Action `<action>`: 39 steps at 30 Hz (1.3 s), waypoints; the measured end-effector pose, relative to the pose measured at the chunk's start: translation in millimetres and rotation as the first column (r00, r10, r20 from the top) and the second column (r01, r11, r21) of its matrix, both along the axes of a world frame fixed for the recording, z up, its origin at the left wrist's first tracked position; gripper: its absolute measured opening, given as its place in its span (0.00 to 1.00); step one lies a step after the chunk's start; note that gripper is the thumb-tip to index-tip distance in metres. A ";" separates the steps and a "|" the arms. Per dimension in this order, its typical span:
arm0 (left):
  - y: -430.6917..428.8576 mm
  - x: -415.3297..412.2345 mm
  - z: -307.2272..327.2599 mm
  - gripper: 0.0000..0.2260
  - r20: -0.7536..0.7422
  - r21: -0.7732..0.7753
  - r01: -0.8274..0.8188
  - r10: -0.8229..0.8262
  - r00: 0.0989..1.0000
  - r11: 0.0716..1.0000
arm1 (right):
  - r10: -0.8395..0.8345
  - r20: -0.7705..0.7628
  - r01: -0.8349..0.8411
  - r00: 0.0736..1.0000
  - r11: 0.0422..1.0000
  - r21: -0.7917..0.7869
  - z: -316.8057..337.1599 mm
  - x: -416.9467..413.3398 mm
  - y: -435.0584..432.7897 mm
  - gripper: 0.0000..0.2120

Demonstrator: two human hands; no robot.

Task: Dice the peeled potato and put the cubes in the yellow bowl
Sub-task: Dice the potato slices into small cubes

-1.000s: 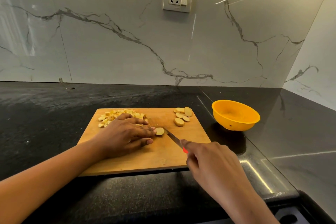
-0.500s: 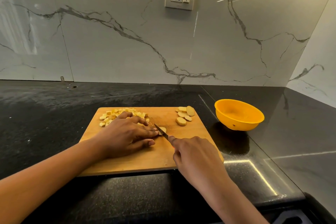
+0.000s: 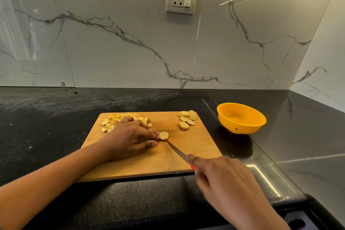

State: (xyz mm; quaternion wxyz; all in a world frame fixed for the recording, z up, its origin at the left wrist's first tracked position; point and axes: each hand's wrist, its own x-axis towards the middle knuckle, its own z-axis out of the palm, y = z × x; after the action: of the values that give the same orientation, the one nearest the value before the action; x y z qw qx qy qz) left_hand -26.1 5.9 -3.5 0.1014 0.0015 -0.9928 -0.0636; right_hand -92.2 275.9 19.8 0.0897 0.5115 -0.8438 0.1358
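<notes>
Potato slice lies flat on the cutting board, right at the tips of the left hand, whose fingers lie nearly straight and press on its edge to steady it. The right hand is wrapped round the red handle of the knife, forefinger along the spine, with the blade tip touching the slice just in front of the left thumb. Diced cubes are heaped beyond the left knuckles. Uncut slices wait beyond the knife tip. Further out from the right hand, off the board, stands the yellow bowl, with no potato in it. Dicing looks roughly half done. Next, the blade must cross this slice close to the fingertips, so they should draw back.
</notes>
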 end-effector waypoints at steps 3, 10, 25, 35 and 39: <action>-6.2 -10.9 7.1 0.27 -0.031 0.100 -0.021 0.025 0.999 0.995 | -0.051 -0.017 0.049 0.999 0.996 -0.070 6.8 -4.7 7.1 0.22; -9.0 -46.5 27.8 0.17 0.238 0.258 0.056 -0.119 0.964 0.965 | -0.179 -0.020 0.175 0.984 0.976 -0.129 4.3 -16.7 -3.7 0.21; 32.9 -30.1 -3.7 0.22 -0.130 -0.019 -0.378 0.372 0.919 0.926 | -0.159 0.065 0.166 0.985 0.977 -0.132 -11.8 -14.3 -31.2 0.22; 13.7 -17.2 -1.5 0.14 -0.225 -0.025 -0.190 0.180 0.958 0.981 | -0.169 0.069 0.177 0.983 0.977 -0.122 -29.2 -0.2 -46.5 0.23; 9.9 -18.9 -2.0 0.12 -0.270 -0.076 -0.143 0.117 0.956 0.987 | -0.167 0.062 0.173 0.984 0.981 -0.090 -27.1 3.7 -50.1 0.23</action>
State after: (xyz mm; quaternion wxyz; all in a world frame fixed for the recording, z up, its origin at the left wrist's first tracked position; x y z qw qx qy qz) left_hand -44.9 15.8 -5.5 0.2372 0.0534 -0.9700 -0.0091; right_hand -88.5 225.8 -7.3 0.1024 0.4288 -0.8790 0.1816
